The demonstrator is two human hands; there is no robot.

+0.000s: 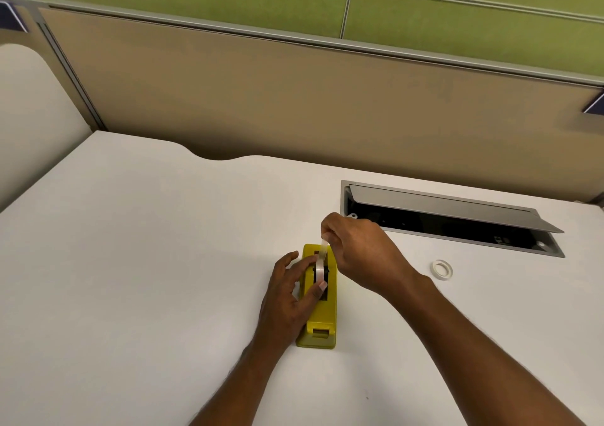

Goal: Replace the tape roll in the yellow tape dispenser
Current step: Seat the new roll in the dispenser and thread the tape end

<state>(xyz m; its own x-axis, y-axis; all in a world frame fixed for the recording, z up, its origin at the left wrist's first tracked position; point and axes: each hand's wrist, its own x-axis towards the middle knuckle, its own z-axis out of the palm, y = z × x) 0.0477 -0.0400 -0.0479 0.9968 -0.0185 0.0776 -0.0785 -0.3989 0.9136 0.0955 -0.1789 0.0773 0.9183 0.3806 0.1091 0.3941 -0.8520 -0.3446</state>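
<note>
Threading new tape on the bench [130, 262].
Left hand [287, 298] spread open, steadying yellow tape dispenser [322, 321] with tape roll [319, 270] seated inside; right hand [356, 249] pinching the thin, sticky, easily twisted tape end [324, 246]; 1 spent core [442, 269] apart.

A white desk [147, 262] with a wavy notch in its far edge fills the foreground. Set into it on the right, a grey cable hatch [451, 216] stands open over a dark recess. Behind runs a tan partition panel [294, 98] with a grey metal frame, and above it a green panelled wall [457, 17].
</note>
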